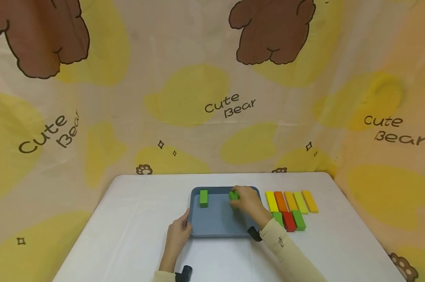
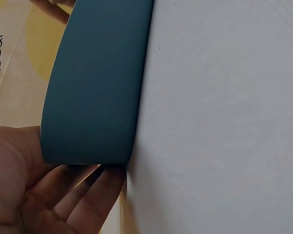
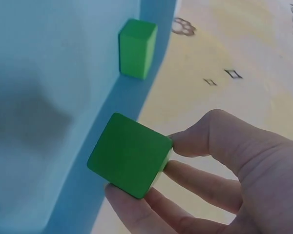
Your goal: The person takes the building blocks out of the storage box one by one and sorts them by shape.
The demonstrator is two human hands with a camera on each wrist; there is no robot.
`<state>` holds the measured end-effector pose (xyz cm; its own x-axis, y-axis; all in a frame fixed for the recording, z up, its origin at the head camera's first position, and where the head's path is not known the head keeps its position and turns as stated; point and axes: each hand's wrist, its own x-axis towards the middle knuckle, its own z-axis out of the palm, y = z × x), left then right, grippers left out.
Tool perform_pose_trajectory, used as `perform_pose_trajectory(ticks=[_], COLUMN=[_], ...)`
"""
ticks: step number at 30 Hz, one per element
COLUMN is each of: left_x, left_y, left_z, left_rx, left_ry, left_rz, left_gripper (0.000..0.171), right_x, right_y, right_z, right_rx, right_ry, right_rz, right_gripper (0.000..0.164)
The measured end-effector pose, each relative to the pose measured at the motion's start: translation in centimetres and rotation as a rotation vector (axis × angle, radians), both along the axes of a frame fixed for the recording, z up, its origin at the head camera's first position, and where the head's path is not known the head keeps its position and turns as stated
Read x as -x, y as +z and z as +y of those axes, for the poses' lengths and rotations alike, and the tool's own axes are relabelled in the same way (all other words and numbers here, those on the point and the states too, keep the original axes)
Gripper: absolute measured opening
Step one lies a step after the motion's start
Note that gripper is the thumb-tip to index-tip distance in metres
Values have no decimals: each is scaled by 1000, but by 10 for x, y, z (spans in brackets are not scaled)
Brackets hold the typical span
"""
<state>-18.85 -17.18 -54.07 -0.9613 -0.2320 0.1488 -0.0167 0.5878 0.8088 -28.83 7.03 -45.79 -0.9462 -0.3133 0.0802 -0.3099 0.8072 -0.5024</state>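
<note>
My right hand (image 1: 249,201) pinches a green block (image 3: 129,156) between thumb and fingers, over the back right part of a blue-grey tray (image 1: 212,223). In the right wrist view the block's square end faces the camera; whether it touches the tray floor I cannot tell. Another green block (image 1: 203,198) stands inside the tray, near its back left corner. At the tray's left side, my left hand (image 1: 178,231) grips the edge. The left wrist view shows the thumb and curled fingers (image 2: 95,200) against the tray wall (image 2: 93,97).
Right of the tray, a back row holds several blocks: yellow (image 1: 271,201), dark orange (image 1: 280,201), light orange, yellow-green (image 1: 300,202) and amber (image 1: 309,201). A red block (image 1: 289,221) lies between two green ones in front, partly behind my right forearm. Bear-printed cloth (image 1: 184,98) hangs behind the white table (image 1: 128,235).
</note>
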Motion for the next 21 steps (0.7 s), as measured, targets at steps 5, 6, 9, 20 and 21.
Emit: perform_pose_trajectory(ticks=[5,6,9,20,21], left_x=[2,2,3,-2,-2], left_y=[2,3,4,0,0], left_z=[0,0,0,1,1], left_rx=[0,8,19,12,9], left_ry=[1,0,4,-3,-2], left_rz=[8,18,33,0,7], left_gripper=[49,49,48,48,48], right_x=[-5,-5,-8,-35,-36], right_y=[8,10,10,-3,-2], right_z=[27,33,53,129,134], right_rx=[20,18,23,-28,-26], right_ry=[-44,-51,-77,-199,-205], right_rz=[11,16,27,6,7], right_gripper=[41,42,44,52,52])
